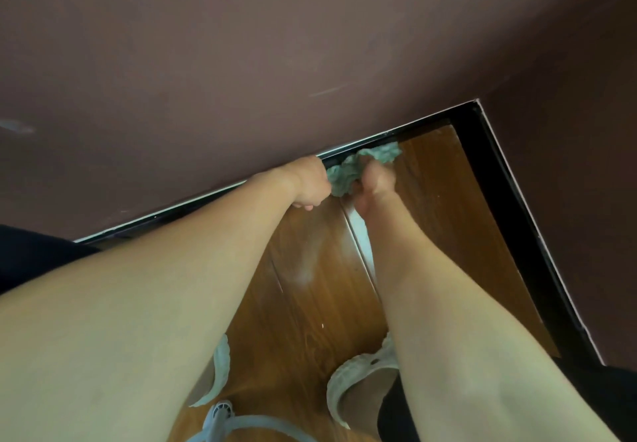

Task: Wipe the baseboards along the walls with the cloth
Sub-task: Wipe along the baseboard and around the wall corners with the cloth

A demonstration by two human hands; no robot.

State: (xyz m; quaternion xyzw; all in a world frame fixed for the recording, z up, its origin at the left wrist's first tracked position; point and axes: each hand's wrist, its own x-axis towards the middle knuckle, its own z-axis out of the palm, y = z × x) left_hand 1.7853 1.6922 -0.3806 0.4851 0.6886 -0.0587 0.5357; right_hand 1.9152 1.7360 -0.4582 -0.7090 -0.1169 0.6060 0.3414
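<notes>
Green cloth (344,176) touches black baseboard (515,217) below maroon wall (241,62), pale clogs (348,383) nearby.

Floor (320,303): brown wood-look planks, glossy, pale glare streak along one plank seam. Black baseboard (517,235) meets it on two sides, forming a corner at upper right. Directly on the planks are two pale perforated clogs, the left clog (217,372) and the right clog (348,383), well apart. A pale grey tube (220,417) curves across the bottom edge. Green cloth (348,173) is bunched at the floor/baseboard joint; can't tell if it touches the planks.
</notes>
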